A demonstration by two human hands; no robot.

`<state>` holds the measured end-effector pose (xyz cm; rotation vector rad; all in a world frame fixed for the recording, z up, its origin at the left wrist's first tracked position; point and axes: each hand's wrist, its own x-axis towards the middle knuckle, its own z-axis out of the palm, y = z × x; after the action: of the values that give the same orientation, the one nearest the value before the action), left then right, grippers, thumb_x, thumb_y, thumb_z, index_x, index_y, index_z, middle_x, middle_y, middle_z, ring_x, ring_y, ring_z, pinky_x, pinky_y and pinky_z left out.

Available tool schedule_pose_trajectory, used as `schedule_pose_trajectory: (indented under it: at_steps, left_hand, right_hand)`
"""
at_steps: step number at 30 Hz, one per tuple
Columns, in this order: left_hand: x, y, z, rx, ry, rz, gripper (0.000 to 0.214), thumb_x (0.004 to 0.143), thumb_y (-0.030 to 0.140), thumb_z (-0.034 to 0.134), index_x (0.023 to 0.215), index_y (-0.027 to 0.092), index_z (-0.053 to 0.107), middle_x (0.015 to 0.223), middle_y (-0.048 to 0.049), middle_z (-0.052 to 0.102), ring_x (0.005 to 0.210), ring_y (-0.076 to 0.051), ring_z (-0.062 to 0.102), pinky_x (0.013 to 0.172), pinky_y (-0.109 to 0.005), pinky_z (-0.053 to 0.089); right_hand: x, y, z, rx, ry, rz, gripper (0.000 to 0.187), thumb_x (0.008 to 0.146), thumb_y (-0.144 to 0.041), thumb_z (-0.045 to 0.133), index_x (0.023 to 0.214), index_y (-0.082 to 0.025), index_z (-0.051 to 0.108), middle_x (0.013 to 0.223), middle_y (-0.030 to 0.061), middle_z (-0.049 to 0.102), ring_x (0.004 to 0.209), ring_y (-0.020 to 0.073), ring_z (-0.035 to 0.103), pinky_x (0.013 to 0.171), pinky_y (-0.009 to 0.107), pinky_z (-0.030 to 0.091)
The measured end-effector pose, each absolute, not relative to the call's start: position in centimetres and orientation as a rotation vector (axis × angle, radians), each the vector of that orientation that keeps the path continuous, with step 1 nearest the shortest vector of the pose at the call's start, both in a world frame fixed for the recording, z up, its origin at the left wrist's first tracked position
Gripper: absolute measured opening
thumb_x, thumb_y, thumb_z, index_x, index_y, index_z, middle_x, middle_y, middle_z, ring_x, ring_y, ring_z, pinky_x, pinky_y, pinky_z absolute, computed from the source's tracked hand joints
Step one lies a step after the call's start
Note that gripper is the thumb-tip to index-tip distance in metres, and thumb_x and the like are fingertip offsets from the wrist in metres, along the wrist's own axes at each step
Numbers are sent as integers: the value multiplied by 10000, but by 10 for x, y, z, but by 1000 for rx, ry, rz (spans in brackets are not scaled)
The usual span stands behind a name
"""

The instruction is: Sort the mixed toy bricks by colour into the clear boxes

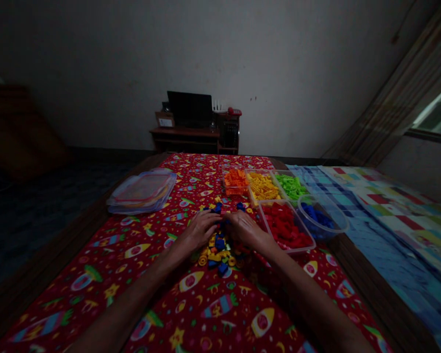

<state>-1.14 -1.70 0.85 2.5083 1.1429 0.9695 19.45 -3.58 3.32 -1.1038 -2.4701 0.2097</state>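
A mixed pile of toy building blocks [217, 255], mostly yellow and blue with a few orange pieces, lies on the red patterned cloth in front of me. On the pile's left side rests my left hand [201, 228], its fingers loosely bent and a little apart over the blocks. My right hand [244, 228] reaches in from the other side with its fingers curled inward. Its fingertips are among dark pieces, and whatever they grip is hidden. Close to the right hand stands a clear container of red blocks [284, 226].
Beyond it are tubs of orange blocks [235, 179], yellow blocks [263, 187] and green blocks [290, 186]. A round tub holds blue blocks [317, 215]. Stacked clear lids [143, 191] lie at left. A bed [400, 235] adjoins the table's right side; a desk [185, 132] stands behind.
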Motion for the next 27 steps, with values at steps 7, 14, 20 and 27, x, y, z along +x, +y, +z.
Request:
schedule_pose_trajectory:
  at_steps: [7, 14, 20, 27]
  left_hand:
    - [-10, -18, 11, 2478, 1122, 900, 256, 781, 170, 588, 1013, 210, 689, 979, -77, 703, 942, -211, 634, 884, -377, 496]
    - [-23, -19, 40, 2327, 1211, 810, 309, 756, 192, 552, 1022, 226, 707, 978, -60, 720, 909, -216, 653, 846, -336, 501]
    - [-35, -14, 49, 2287, 1338, 768, 263, 707, 216, 592, 926, 232, 736, 875, -46, 726, 788, -216, 659, 775, -318, 506]
    - [-32, -16, 27, 2479, 1289, 576, 252, 748, 157, 577, 944, 237, 714, 931, -59, 712, 901, -223, 634, 818, -307, 483]
  right_hand:
    - [197, -44, 42, -1097, -2415, 322, 250, 735, -24, 512, 938, -146, 591, 798, 28, 570, 749, 144, 474, 691, 244, 354]
    - [200, -52, 66, -1283, -2358, 322, 103, 807, -91, 515, 822, -147, 600, 732, 38, 551, 699, 147, 468, 631, 243, 309]
    - [194, -53, 61, -1233, -2390, 205, 237, 833, -78, 486, 1044, -104, 591, 871, 99, 615, 809, 185, 523, 715, 268, 359]
    - [180, -49, 56, -1304, -2509, 292, 173, 898, -151, 479, 960, -114, 636, 826, 93, 649, 761, 165, 569, 695, 258, 389]
